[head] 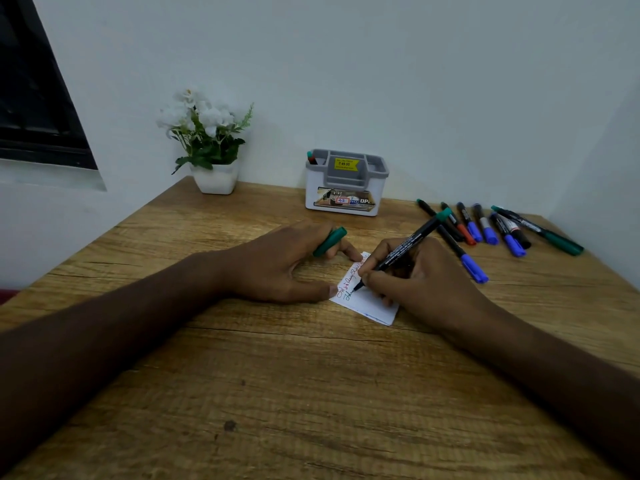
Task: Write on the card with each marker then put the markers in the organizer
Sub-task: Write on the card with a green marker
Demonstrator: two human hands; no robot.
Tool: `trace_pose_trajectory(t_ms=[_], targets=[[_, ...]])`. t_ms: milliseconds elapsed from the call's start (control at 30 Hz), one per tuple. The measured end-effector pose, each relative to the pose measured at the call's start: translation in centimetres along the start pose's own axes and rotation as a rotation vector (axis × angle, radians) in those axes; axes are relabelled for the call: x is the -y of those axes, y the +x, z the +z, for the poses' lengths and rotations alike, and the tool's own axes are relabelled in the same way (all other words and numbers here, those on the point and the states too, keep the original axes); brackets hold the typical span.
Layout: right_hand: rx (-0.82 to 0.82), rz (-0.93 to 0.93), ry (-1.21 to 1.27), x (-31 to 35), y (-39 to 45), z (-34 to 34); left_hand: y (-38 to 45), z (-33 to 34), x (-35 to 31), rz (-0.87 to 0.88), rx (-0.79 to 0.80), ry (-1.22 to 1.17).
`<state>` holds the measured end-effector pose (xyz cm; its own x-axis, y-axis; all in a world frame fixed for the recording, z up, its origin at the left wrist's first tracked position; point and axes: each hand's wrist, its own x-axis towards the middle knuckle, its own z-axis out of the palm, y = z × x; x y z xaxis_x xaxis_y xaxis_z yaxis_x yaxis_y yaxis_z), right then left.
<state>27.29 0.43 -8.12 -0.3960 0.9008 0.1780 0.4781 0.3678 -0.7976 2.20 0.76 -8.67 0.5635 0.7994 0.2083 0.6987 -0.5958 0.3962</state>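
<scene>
Head view: right hand [412,271] pinches the green marker [401,252], tip on the card [367,301] just below the fingertips. Left hand [287,263] pins the card edge, fingers curled round the cap [329,241]. Risk: the heel of the hand smears wet ink; the card slips if the thumb lifts.

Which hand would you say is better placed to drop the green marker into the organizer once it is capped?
Probably the right hand: it already grips the green marker, and the organizer stands just beyond it. The left hand holds only the cap.
</scene>
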Motion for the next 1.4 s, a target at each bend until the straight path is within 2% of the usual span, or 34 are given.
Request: trace_pose_trajectory(t_ms=[233, 667, 800, 1400], targets=[[0.042, -0.032, 0.003, -0.05, -0.17, -0.13, 0.02, 0.11, 0.25, -0.034, 0.017, 0.012], [-0.022, 0.035, 0.011, -0.13, 0.11, 0.08, -0.07, 0.13, 0.63, -0.026, 0.031, 0.02], [-0.038, -0.006, 0.019, -0.05, 0.26, -0.11, 0.03, 0.19, 0.58, -0.037, 0.031, 0.043], [-0.01, 0.008, 0.033, 0.0, 0.17, -0.22, -0.11, 0.17, 0.38, -0.045, 0.016, 0.051]])
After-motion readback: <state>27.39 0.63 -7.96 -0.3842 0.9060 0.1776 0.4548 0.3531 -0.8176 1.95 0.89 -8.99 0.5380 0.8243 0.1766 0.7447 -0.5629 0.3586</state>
